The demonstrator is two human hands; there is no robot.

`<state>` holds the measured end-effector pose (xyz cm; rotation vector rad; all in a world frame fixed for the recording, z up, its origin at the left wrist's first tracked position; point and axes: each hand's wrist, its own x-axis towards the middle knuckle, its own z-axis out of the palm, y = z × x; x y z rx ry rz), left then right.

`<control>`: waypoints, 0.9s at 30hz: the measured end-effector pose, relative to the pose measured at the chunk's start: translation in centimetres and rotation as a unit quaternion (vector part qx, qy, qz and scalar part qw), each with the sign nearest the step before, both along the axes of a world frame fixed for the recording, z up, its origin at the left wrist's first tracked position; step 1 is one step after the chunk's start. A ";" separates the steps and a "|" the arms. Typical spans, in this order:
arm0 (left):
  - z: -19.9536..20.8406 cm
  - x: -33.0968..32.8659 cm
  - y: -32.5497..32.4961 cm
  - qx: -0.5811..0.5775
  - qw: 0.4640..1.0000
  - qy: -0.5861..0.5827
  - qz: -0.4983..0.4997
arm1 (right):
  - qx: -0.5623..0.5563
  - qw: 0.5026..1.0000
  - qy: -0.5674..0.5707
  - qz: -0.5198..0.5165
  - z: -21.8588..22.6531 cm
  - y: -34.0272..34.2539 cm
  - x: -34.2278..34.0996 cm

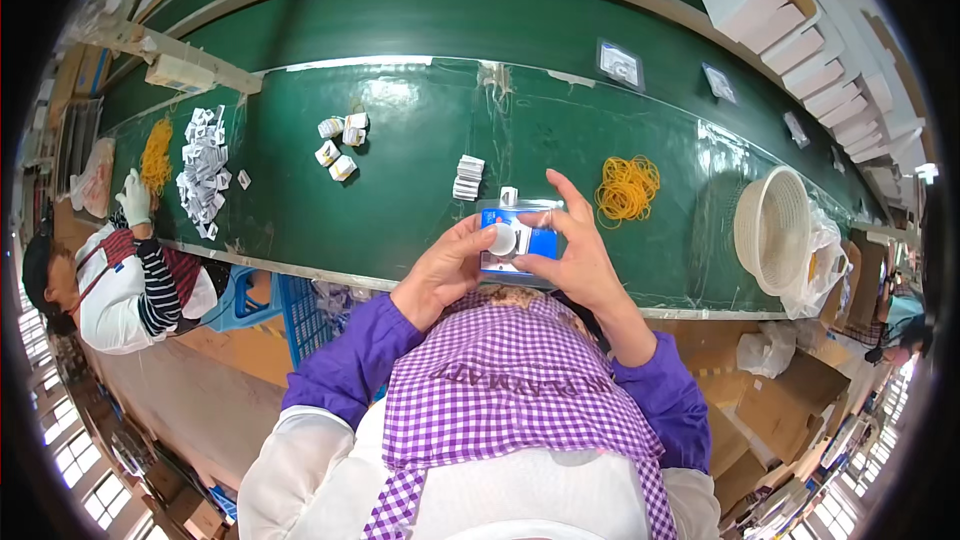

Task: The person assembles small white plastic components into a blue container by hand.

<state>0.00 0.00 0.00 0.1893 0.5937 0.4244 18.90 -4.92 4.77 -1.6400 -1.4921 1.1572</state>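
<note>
Close to the table's front edge, my left hand (452, 265) and my right hand (580, 252) hold a blue clear-plastic blister pack (541, 244) between them. A round white piece (503, 240) shows at the pack, beside my left fingertips; whether it lies inside cannot be made out. My right thumb presses the pack's lower part, while its index finger points up, off the pack. Just beyond the pack is a small folded white leaflet (509, 196). A short stack of similar leaflets (468, 178) lies to its left. Yellow rubber bands (628, 188) form a heap to the right.
Banded leaflet bundles (343, 168) and a larger leaflet pile (203, 175) lie leftward. A co-worker's gloved hand (133, 198) is near more yellow bands (156, 155). A white basket (775, 230) stands right. Flat packs (620, 65) lie on the far green belt, near white boxes (770, 15).
</note>
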 end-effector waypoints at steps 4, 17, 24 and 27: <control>1.0 -0.2 0.3 -0.001 0.999 0.037 0.031 | 0.020 0.999 0.029 0.000 -0.1 0.0 -0.4; 1.0 -0.4 0.2 0.029 0.998 0.045 0.030 | -0.001 0.988 0.139 0.071 0.5 0.0 1.9; 1.0 -0.3 0.3 0.011 0.998 0.033 0.044 | -0.027 0.966 0.250 -0.064 -1.2 -1.2 0.2; 1.1 -0.4 0.6 0.011 0.999 0.034 0.021 | -0.016 0.962 0.252 -0.105 -1.8 -1.8 -0.3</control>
